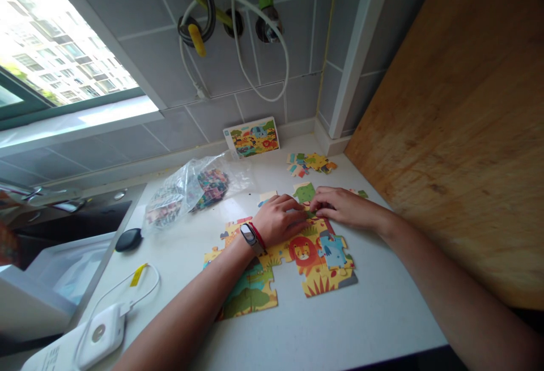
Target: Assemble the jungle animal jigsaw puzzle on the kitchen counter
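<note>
The left hand (pixel 276 221) is lying palm down across the far middle of the puzzle (pixel 302 252), its fingers loosely spread and seeming to grasp nothing, while the puzzle is resting on the white surface (pixel 361 325). The right hand (pixel 335 205) is curling its fingers at the far edge, near a green piece (pixel 305 191); the fingertips are hiding what they are touching, so I cannot tell whether they are pinching anything. If they are pressing a tab that is not matching its slot, the card could be bending or neighbouring joins popping apart, especially as a gap is dividing the near side. The watch (pixel 249 235) is sitting low over the pieces and could be snagging an edge. The blue elephant piece (pixel 334 250) seems to be lying on top of the lion part, so a careless brush could be sliding it off
</note>
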`<state>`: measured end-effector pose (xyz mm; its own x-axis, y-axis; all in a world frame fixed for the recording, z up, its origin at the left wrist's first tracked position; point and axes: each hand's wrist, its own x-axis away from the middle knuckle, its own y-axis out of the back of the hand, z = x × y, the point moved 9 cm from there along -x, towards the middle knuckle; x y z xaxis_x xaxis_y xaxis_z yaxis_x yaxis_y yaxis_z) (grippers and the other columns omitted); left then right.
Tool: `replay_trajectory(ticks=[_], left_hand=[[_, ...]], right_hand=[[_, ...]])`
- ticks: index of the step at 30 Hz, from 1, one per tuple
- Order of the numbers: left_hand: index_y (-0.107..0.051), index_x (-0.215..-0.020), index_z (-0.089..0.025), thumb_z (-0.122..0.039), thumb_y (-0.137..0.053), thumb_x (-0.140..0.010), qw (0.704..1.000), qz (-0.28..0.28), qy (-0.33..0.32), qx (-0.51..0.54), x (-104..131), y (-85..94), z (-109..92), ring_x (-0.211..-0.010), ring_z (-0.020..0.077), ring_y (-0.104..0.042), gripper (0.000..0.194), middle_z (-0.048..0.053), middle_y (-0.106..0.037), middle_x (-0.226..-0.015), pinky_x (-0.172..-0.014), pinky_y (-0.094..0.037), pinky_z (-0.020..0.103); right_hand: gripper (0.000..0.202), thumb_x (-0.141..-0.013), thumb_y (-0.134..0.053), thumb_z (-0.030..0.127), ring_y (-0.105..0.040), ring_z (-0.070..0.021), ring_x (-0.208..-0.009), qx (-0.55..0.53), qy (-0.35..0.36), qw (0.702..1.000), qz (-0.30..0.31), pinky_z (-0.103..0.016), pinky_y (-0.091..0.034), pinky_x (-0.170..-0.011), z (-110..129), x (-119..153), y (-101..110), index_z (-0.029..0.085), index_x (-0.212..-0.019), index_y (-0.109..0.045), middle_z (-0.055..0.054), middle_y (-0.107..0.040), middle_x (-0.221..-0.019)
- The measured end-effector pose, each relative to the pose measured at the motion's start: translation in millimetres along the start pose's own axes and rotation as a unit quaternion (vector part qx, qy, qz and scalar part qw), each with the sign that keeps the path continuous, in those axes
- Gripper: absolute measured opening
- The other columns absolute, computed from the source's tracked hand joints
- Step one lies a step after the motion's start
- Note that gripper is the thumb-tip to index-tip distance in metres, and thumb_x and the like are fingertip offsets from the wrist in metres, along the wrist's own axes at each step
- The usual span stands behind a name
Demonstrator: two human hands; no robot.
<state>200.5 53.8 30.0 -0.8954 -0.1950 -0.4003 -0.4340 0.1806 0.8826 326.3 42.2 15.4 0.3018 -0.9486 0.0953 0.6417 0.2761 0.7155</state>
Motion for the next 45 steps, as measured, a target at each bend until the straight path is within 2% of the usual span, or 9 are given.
replay_trajectory(ticks=[5, 16, 25, 30, 33, 37, 40, 43, 45], left_hand=[[-0.081, -0.094, -0.023, -0.043, -0.058, -0.104, 0.999, -0.011, -0.04, 0.007, 1.7, 1.7, -7.0, -0.097, 0.0215, -0.068, 0.032, 0.008, -0.077, -0.106, -0.08, -0.053, 0.035], [-0.082, -0.097, -0.024, -0.043, -0.055, -0.105, 1.0, -0.004, -0.016, 0.019, 1.2, 1.1, -3.0, -0.1, 0.0222, -0.067, 0.034, 0.01, -0.074, -0.112, -0.085, -0.055, 0.037], [-0.08, -0.115, -0.029, -0.042, -0.057, -0.104, 0.996, -0.018, 0.088, -0.012, 5.0, 0.0, 20.1, -0.125, 0.0312, -0.058, 0.029, 0.01, -0.069, -0.13, -0.101, -0.052, 0.05], [-0.076, -0.122, -0.027, -0.045, -0.056, -0.104, 0.993, -0.014, 0.119, -0.021, 6.6, -2.6, 25.5, -0.129, 0.0326, -0.056, 0.032, 0.01, -0.068, -0.131, -0.104, -0.051, 0.051], [-0.076, -0.122, -0.026, -0.045, -0.056, -0.104, 0.992, -0.014, 0.127, -0.02, 7.4, -4.9, 27.3, -0.13, 0.0329, -0.057, 0.033, 0.01, -0.068, -0.132, -0.105, -0.049, 0.051], [-0.075, -0.124, -0.025, -0.045, -0.055, -0.104, 0.991, -0.015, 0.132, -0.016, 7.9, -7.6, 29.5, -0.13, 0.0336, -0.058, 0.035, 0.01, -0.068, -0.135, -0.105, -0.049, 0.052], [-0.074, -0.123, -0.023, -0.047, -0.055, -0.104, 0.991, -0.019, 0.132, -0.011, 7.4, -7.3, 30.4, -0.126, 0.032, -0.06, 0.036, 0.011, -0.068, -0.134, -0.103, -0.049, 0.05], [-0.073, -0.123, -0.021, -0.048, -0.057, -0.102, 0.99, -0.025, 0.136, -0.015, 7.6, -6.6, 31.8, -0.125, 0.0314, -0.06, 0.037, 0.012, -0.068, -0.135, -0.103, -0.049, 0.048], [-0.072, -0.124, -0.02, -0.047, -0.057, -0.102, 0.989, -0.032, 0.141, -0.018, 8.4, -7.2, 33.4, -0.128, 0.0327, -0.059, 0.038, 0.012, -0.067, -0.138, -0.104, -0.049, 0.049]], right_hand=[[0.011, -0.088, -0.067, 0.019, -0.065, -0.0198, -0.088, -0.001, -0.006, 1.0, -0.011, -0.03, -0.046, -0.081, -2.9, 0.1, 0.7, 0.021, -0.092, -0.077, -0.005, -0.067, -0.096], [0.008, -0.088, -0.066, 0.02, -0.064, -0.0194, -0.088, -0.01, -0.019, 1.0, -0.011, -0.029, -0.045, -0.08, -4.9, -0.8, -0.9, 0.02, -0.088, -0.074, -0.005, -0.068, -0.096], [0.005, -0.085, -0.064, 0.021, -0.061, -0.0172, -0.078, -0.024, -0.047, 0.998, -0.037, -0.029, -0.046, -0.075, -6.8, -1.2, 1.8, 0.02, -0.082, -0.069, -0.003, -0.068, -0.088], [0.008, -0.084, -0.068, 0.025, -0.061, -0.018, -0.079, -0.048, -0.076, 0.994, -0.055, -0.029, -0.046, -0.074, -13.1, -1.7, 1.7, 0.02, -0.09, -0.068, -0.003, -0.069, -0.086], [0.008, -0.082, -0.07, 0.026, -0.06, -0.0181, -0.078, -0.037, -0.074, 0.994, -0.073, -0.029, -0.046, -0.073, -13.0, -2.9, 4.0, 0.02, -0.086, -0.067, -0.002, -0.067, -0.085], [0.012, -0.085, -0.068, 0.032, -0.059, -0.0179, -0.077, -0.016, -0.054, 0.99, -0.128, -0.03, -0.048, -0.074, -13.6, -5.2, 10.8, 0.02, -0.082, -0.066, -0.003, -0.064, -0.087], [0.02, -0.092, -0.061, 0.039, -0.062, -0.0198, -0.079, -0.014, -0.06, 0.975, -0.216, -0.034, -0.052, -0.078, -21.7, -3.3, 21.6, 0.02, -0.087, -0.067, -0.006, -0.064, -0.092], [0.025, -0.093, -0.058, 0.042, -0.063, -0.0274, -0.107, 0.048, -0.069, 0.942, -0.325, -0.042, -0.052, -0.097, -27.4, 3.0, 35.8, 0.021, -0.099, -0.07, -0.013, -0.063, -0.111], [0.03, -0.093, -0.056, 0.04, -0.054, -0.0308, -0.128, 0.1, -0.08, 0.918, -0.374, -0.049, -0.043, -0.112, -30.3, 5.7, 42.1, 0.02, -0.111, -0.07, -0.018, -0.058, -0.129]])
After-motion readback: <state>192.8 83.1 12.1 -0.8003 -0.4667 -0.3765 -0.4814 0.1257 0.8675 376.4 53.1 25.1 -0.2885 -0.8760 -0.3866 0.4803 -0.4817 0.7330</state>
